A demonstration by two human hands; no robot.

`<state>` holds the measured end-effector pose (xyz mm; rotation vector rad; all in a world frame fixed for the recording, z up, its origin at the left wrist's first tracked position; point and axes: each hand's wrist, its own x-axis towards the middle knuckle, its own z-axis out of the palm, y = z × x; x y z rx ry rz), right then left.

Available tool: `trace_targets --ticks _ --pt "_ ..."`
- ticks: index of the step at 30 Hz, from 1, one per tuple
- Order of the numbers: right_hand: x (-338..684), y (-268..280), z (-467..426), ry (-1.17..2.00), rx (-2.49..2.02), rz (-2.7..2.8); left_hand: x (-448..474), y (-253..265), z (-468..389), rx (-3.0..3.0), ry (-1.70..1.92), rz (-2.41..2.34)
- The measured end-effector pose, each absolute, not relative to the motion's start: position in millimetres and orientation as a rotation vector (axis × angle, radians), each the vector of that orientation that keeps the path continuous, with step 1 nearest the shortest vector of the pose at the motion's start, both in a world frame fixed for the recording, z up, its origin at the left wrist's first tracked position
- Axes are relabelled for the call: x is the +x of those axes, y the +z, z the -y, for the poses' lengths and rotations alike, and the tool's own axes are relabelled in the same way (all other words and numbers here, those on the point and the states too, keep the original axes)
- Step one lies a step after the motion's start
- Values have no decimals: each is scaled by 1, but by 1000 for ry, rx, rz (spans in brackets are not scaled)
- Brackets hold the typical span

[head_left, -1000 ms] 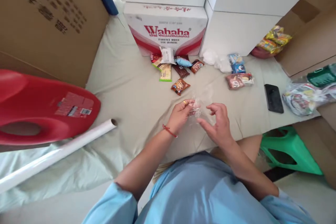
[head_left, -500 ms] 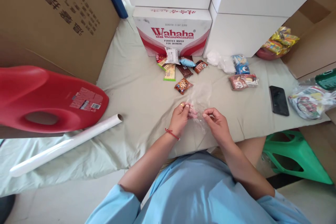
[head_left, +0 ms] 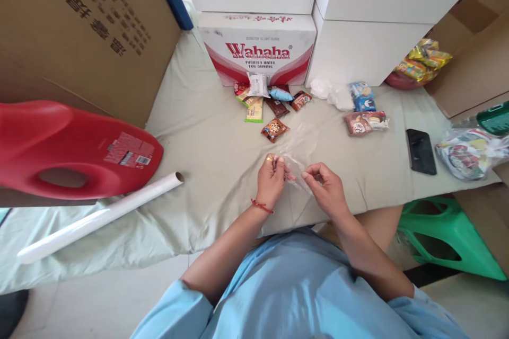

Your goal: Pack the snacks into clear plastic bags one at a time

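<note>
A clear plastic bag [head_left: 299, 149] is stretched between my two hands, low over the cloth-covered table [head_left: 214, 169]. My left hand [head_left: 272, 176] grips it from the left, fingers closed, a ring and a red string bracelet showing. On the other side my right hand [head_left: 324, 185] pinches the bag's edge between thumb and finger. Just beyond the bag lies a small brown cookie packet [head_left: 275, 130]. Behind that, several wrapped snacks are heaped, among them a yellow-green packet [head_left: 254, 110], a white packet [head_left: 258, 85] and a blue packet [head_left: 280, 94].
A Wahaha water carton [head_left: 258, 47] stands at the back. To the right are crumpled clear bags [head_left: 341, 97], a brown snack pack [head_left: 366, 123], a phone [head_left: 421, 151] and a filled plastic bag [head_left: 463, 153]. On the left are a white roll [head_left: 103, 217] and a red plastic piece [head_left: 87, 148].
Both hands keep hold of the bag. Its lower hanging edge has been drawn up and looks straighter between them. The whole view has shifted slightly.
</note>
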<state>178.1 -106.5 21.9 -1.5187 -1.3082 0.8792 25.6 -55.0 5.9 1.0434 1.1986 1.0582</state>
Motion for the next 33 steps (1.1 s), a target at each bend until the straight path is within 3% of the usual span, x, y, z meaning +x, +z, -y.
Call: trace_targets --ticks 8,15,20,25,29,33 --pt "209 10 105 1050 -1501 780 -23 2 47 874 978 -1361" --pt "221 -7 103 1040 -1621 773 -58 2 48 722 908 -1518" --pt "225 -18 107 917 -1711 1023 -66 0 55 1163 792 -1747" --pt "248 -9 116 809 -1915 1415 -61 0 81 2025 643 -1997" --pt "274 14 99 778 -1845 1711 -57 0 89 2633 490 -1491" --pt "268 13 60 832 -1764 1650 -53 -4 76 2667 249 -1295"
